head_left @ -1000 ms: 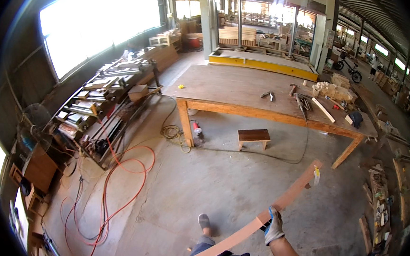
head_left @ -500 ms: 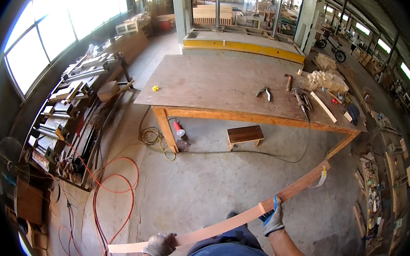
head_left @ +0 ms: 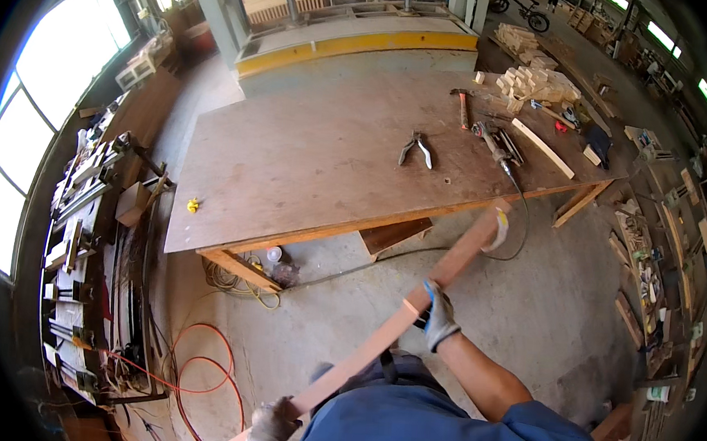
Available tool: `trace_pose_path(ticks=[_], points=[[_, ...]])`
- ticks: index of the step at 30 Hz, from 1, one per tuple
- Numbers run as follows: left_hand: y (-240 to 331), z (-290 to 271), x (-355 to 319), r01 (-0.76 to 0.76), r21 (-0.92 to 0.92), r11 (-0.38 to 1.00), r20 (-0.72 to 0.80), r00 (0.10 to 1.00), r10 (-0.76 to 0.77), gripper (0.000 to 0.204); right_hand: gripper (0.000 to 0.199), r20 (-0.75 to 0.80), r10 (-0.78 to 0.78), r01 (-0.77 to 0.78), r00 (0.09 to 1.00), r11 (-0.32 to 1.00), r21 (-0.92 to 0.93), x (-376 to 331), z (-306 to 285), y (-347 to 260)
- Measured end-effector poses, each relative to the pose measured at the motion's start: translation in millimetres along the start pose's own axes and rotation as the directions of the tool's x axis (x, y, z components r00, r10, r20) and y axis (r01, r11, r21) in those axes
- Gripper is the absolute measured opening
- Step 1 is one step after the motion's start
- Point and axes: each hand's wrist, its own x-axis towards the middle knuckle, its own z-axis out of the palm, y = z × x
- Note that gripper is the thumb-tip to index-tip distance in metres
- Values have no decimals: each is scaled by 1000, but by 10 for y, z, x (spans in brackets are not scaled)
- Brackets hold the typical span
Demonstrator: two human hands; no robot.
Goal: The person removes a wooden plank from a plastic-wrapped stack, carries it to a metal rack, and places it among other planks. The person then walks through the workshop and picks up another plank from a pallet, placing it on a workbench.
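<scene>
A long, narrow wooden board slants across in front of my body, from the lower left up to the right. My left hand, in a grey work glove, is closed around its lower part. Further up, my right hand, in a grey and blue glove, grips the board's edge beside a pale step or joint across the wood. Above that joint the wood looks redder. A whitish curled strip hangs at the far end, which reaches close to the table's front edge. My fingertips under the board are hidden.
A wooden table stands ahead, bearing pliers, a hammer, a corded power tool and wood blocks. A low stool sits beneath. Orange hose coils on the floor at left, near a loaded rack.
The board has tilted more steeply, its far end moving up and left toward the table. Both hands keep hold of it. My view has turned, and the table appears nearer.
</scene>
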Motion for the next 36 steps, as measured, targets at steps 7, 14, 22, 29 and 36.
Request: trace_pose_path(ticks=[7, 14, 22, 29, 36], points=[[12, -851, 985, -75, 82, 994, -102, 991, 83, 69, 64, -23, -74, 76, 997, 994, 75, 533, 988, -635], [-284, -1693, 2282, -214, 142, 966, -79, 971, 227, 64, 81, -64, -62, 77, 996, 963, 257, 1361, 1445, -653], [-451, -2753, 3731, -348, 337, 875, 20, 931, 363, 62, 72, -155, 20, 33, 988, 942, 333, 2003, 2027, -637], [-668, -3009, 4850, -486, 440, 755, 101, 862, 497, 58, 83, -247, 163, -144, 955, 985, 94, 2155, 2198, -828], [-738, -2732, 5375, -392, 451, 802, 136, 918, 372, 62, 78, -332, 93, -114, 939, 993, -43, 2163, 2335, -896]])
